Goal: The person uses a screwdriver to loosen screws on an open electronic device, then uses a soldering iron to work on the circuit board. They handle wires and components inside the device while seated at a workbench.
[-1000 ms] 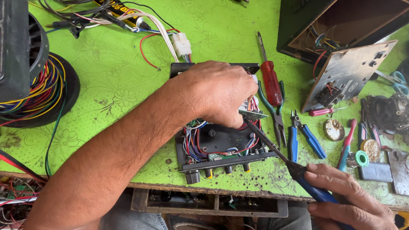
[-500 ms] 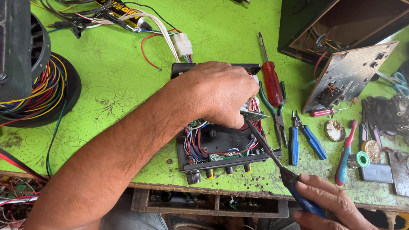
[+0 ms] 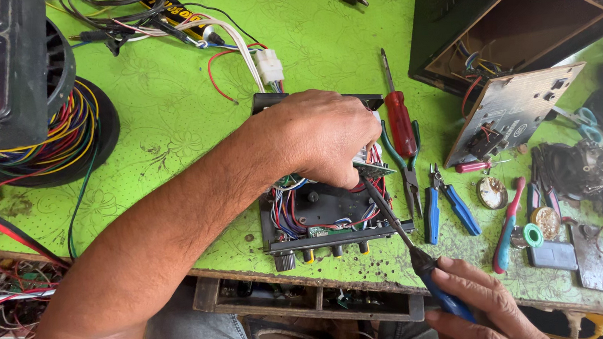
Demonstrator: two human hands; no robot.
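The left hand [image 3: 328, 137] curls over the open amplifier [image 3: 334, 221], apparently pinching a small circuit board [image 3: 373, 169]. The right hand [image 3: 481, 306] grips a soldering iron [image 3: 399, 230], tip at the board.

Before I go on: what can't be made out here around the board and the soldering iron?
Head view only:
- Iron tip: its contact point is hidden under the left hand.
- Small circuit board: mostly covered by that hand; only an edge shows.
- Right hand: cut off by the bottom edge, so its grip on the blue handle shows only partly.
- Open chassis: its rear half lies under the left hand.
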